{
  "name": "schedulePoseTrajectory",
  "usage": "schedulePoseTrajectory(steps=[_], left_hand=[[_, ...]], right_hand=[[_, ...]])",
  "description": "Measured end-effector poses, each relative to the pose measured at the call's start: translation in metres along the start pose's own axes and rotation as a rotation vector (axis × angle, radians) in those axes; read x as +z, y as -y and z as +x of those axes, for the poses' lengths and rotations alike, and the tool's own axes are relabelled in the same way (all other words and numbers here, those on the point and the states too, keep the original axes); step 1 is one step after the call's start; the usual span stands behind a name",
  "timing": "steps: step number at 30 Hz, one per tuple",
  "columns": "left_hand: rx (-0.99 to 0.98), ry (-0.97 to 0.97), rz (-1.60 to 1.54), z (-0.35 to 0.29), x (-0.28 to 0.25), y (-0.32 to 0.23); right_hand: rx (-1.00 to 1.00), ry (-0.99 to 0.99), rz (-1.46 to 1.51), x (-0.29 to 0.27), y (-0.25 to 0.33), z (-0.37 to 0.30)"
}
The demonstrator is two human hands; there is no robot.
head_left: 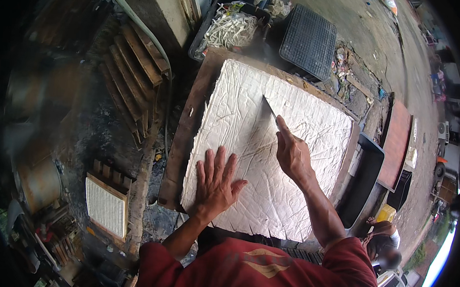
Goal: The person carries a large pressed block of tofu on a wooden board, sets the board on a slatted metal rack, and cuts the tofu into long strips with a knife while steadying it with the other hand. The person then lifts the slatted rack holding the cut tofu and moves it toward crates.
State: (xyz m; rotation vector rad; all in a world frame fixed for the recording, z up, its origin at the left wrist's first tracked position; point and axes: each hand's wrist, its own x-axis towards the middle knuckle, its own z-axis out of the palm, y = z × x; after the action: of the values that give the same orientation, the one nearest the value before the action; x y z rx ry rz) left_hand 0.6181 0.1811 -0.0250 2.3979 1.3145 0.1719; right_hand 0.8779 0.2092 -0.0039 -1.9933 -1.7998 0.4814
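While a wrinkled white sheet covers most of the brown table, the left hand presses flat at its 7 o'clock side, fingers slightly apart. Right of centre, the right hand has its fingers clamped on a knife, blade pointing to 11 o'clock over the sheet. Around the table, a black crate of white strips sits at 11 o'clock, a dark ribbed crate at 1, a black tub at 3, and a person at 4. Wooden slats lean at 10; a white panel at 8 seems wood-framed, though that side blurs.
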Motion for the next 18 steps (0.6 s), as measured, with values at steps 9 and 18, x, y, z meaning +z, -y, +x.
schedulePoseTrajectory(steps=[9, 18], left_hand=[[-0.005, -0.038, 0.046, -0.001, 0.008, -0.006], [0.023, -0.106, 0.217, -0.002, 0.032, -0.001]], right_hand=[[0.048, 0.019, -0.016, -0.035, -0.017, -0.129], [0.145, 0.105, -0.061, -0.066, -0.037, -0.233]])
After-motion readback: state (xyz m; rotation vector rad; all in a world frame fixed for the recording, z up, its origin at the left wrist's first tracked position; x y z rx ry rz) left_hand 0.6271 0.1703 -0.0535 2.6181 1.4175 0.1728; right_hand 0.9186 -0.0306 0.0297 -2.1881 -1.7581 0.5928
